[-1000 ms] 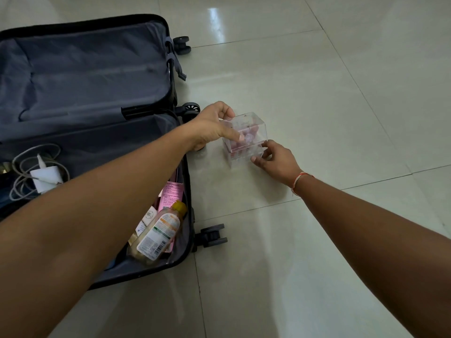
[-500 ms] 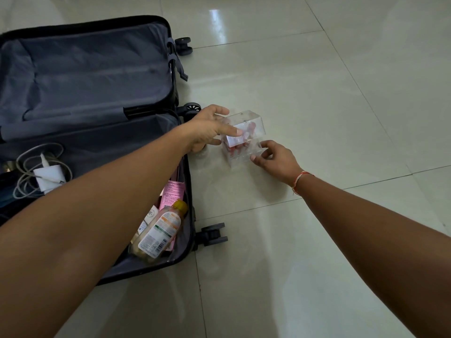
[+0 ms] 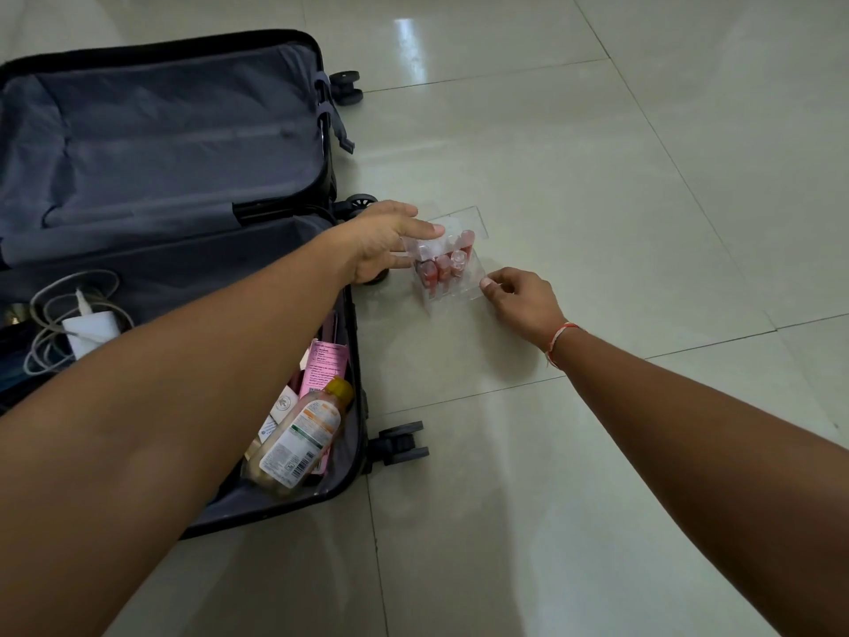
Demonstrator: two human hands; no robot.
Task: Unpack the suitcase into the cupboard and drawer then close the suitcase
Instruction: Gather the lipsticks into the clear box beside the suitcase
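Left hand and right hand flank the clear box, touching it.

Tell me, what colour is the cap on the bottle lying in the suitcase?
Yellow-orange. The bottle cap shows in the head view, the only one.

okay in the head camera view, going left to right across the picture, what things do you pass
White charger with its cable → clear bottle with the orange cap → left hand → clear plastic box of small red bottles → right hand → red thread wristband.
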